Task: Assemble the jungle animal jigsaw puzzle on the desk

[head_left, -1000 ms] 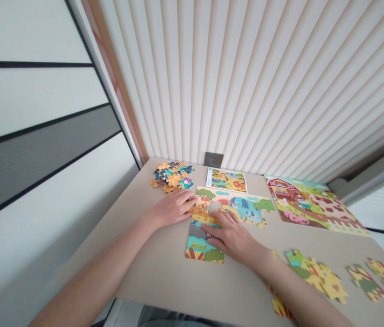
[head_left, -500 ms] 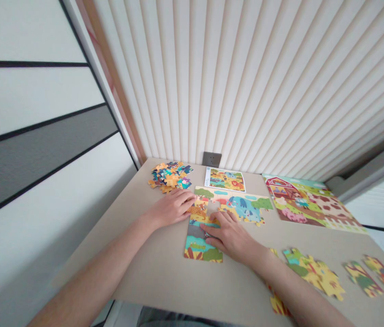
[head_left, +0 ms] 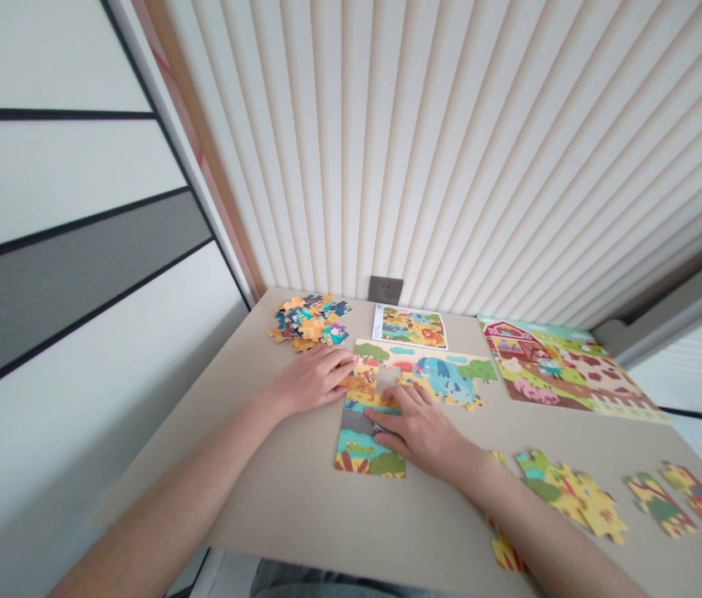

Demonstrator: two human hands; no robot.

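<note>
A partly joined jigsaw puzzle (head_left: 360,448) lies flat on the table, with a crocodile at its near end and a blue elephant at the far right. My left hand (head_left: 316,380) rests at its left edge, fingers stretched out and touching the border by the cheetah. Over the puzzle's middle, my right hand (head_left: 419,422) lies with its fingers spread, pressing on the pieces beside a gap where the table shows through. Part of the picture is hidden under the right hand. Neither hand lifts a piece.
A heap of loose puzzle pieces (head_left: 308,322) sits at the back left. Behind the puzzle lies a reference picture card (head_left: 413,326). At right are a finished farm puzzle (head_left: 550,365), joined yellow pieces (head_left: 575,496) and loose pieces (head_left: 662,505). A wall socket (head_left: 386,289) is behind.
The view has shifted very slightly. Both hands stay in the same places on the puzzle, and no piece has visibly moved.
</note>
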